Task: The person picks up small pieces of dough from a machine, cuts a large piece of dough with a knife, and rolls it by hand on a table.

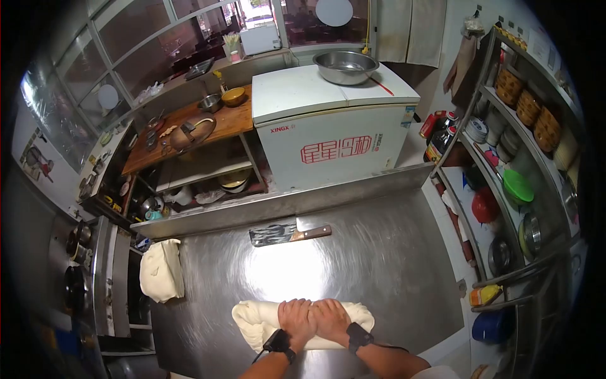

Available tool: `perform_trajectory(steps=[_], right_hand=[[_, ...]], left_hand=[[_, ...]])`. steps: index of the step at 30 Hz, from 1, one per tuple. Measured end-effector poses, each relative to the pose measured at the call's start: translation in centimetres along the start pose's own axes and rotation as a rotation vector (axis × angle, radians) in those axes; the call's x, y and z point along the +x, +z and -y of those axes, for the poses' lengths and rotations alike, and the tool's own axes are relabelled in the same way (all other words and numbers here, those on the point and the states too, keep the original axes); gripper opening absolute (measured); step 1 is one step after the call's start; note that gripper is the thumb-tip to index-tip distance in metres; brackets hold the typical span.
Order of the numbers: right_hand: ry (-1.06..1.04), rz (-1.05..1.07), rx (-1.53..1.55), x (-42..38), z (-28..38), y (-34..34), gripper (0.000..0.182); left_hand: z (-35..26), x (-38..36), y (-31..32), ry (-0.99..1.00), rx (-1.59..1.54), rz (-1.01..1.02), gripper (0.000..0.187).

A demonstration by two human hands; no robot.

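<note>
A thick roll of pale dough (255, 316) lies across the near part of the steel worktop. Both hands rest side by side on its middle, pressing down. The fingers of my left hand (297, 321) are together and curl over the far side of the dough. My right hand (331, 320) touches the left one and grips the dough the same way. Dark bands circle both wrists. What lies under the palms is hidden. Beyond the hands, a cleaver (290, 234) with a brown handle lies flat, its blade smeared pale.
A second block of dough (162, 270) sits at the worktop's left edge. A raised steel ledge (284, 203) runs along the back. Behind it stand a white chest freezer (334, 151) bearing a metal basin (346, 67), and a wooden counter (218, 134). Shelves (486, 155) with bowls flank the right.
</note>
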State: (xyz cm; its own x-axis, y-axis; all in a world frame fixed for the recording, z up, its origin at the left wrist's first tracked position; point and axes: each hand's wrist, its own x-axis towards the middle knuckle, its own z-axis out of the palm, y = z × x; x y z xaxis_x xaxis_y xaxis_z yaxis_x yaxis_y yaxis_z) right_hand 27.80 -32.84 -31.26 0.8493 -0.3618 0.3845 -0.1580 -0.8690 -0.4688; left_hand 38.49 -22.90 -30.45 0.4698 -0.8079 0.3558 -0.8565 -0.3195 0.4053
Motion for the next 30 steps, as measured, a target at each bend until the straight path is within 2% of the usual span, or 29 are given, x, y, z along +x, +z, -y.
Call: perform_trajectory(steps=[1, 3, 5, 6, 8, 9, 11, 12, 13, 15, 16, 17, 19, 20, 21, 24, 27, 29, 30], right_hand=[[0.048, -0.015, 0.044, 1.0, -0.9, 0.4, 0.015], [0.077, 0.008, 0.032, 2.4, -2.7, 1.0, 0.017], [0.201, 0.103, 0.138, 3.7, -3.7, 1.1, 0.023], [0.188, 0.090, 0.123, 4.7, -4.3, 1.0, 0.023], [0.196, -0.120, 0.017, 5.9, -4.2, 0.8, 0.035], [0.189, -0.129, 0.012, 5.4, -3.7, 0.8, 0.035], [0.285, 0.127, -0.347, 4.3, -2.6, 0.3, 0.046], [0.438, 0.572, -0.108, 4.7, -2.2, -1.4, 0.052], [0.444, 0.577, -0.101, 3.8, -0.3, -4.0, 0.052], [0.246, 0.517, -0.110, 1.6, 4.9, -10.0, 0.045], [0.145, 0.177, -0.054, -1.4, 6.1, -10.3, 0.036], [0.116, 0.086, -0.010, -4.5, 6.1, -9.0, 0.034], [0.172, 0.055, 0.004, -10.2, 7.7, -7.5, 0.041], [0.048, -0.051, -0.063, -11.9, 7.6, -6.7, 0.040], [0.049, -0.050, -0.062, -12.1, 7.2, -5.8, 0.040], [-0.020, -0.096, -0.198, -10.1, 4.3, -3.8, 0.030], [0.027, -0.147, -0.199, -4.9, 0.5, -2.8, 0.023], [0.045, -0.163, -0.169, -1.4, -1.3, -3.5, 0.016], [0.126, -0.131, -0.112, -0.4, -2.2, -3.2, 0.014]], left_hand=[[0.4, 1.3, 0.2, 0.002, -0.006, -0.002, 0.026], [1.0, 3.5, 0.5, -0.100, 0.101, 0.230, 0.021], [2.2, 4.9, 2.0, -0.056, 0.121, 0.207, 0.023], [3.4, 5.2, 3.9, -0.064, 0.189, 0.196, 0.027], [4.4, 6.1, 5.8, -0.059, 0.272, 0.140, 0.038], [4.2, 6.1, 5.5, -0.060, 0.243, 0.155, 0.039], [2.7, 5.1, 4.4, -0.099, 0.239, 0.224, 0.035], [1.3, 4.5, 3.0, -0.099, 0.236, 0.223, 0.035], [-0.3, 3.4, 0.7, -0.104, 0.188, 0.253, 0.033], [-2.5, 0.5, -2.7, -0.105, 0.157, 0.298, 0.032], [-3.7, -2.0, -3.1, -0.072, 0.063, 0.215, 0.028], [-5.2, -4.0, -3.4, -0.039, -0.032, 0.127, 0.026], [-9.3, -6.9, -5.5, -0.003, -0.054, -0.093, 0.026], [-8.6, -9.1, -3.7, 0.017, -0.034, -0.094, 0.030], [-7.8, -11.3, -2.0, 0.031, -0.016, -0.094, 0.035], [-6.2, -8.8, 0.4, 0.031, 0.016, -0.053, 0.039], [-4.1, -2.7, 2.3, 0.004, 0.052, 0.045, 0.038], [-2.9, 1.0, 2.9, 0.018, -0.023, 0.056, 0.031], [-2.7, 2.9, 3.2, 0.018, -0.028, 0.053, 0.031]])
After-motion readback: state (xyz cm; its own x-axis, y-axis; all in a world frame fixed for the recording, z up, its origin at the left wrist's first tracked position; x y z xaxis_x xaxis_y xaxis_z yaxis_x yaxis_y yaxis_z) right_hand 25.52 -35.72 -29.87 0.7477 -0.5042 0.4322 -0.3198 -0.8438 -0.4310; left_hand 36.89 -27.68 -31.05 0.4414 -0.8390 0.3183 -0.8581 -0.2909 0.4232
